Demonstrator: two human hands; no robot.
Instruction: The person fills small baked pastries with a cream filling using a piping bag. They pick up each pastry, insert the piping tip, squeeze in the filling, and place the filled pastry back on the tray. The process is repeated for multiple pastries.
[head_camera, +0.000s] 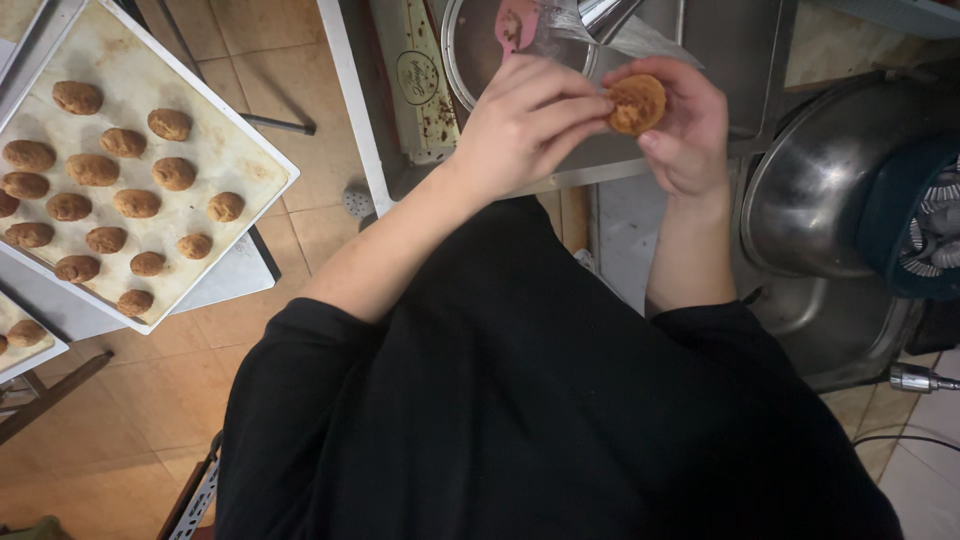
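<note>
While both hands, left (525, 120) and right (685, 125), are pinching a round brown pastry (636, 103) together above the steel worktop's (650, 150) near edge, a lined tray (255, 150) of pastries is sitting over the tiled floor (270, 45).

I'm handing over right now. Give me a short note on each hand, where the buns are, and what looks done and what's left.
Left hand: fingertips pinch the edge of the bun.
Right hand: cups that bun from the far side, over the steel counter.
Tray at left: about seventeen buns lie in rows on paper; a second tray shows at the lower left edge.
Nearby: a round pan with a pink spatula, and a big steel bowl at right.
Done: cannot tell if the tray buns are finished.
Left: the bun in hand.
</note>
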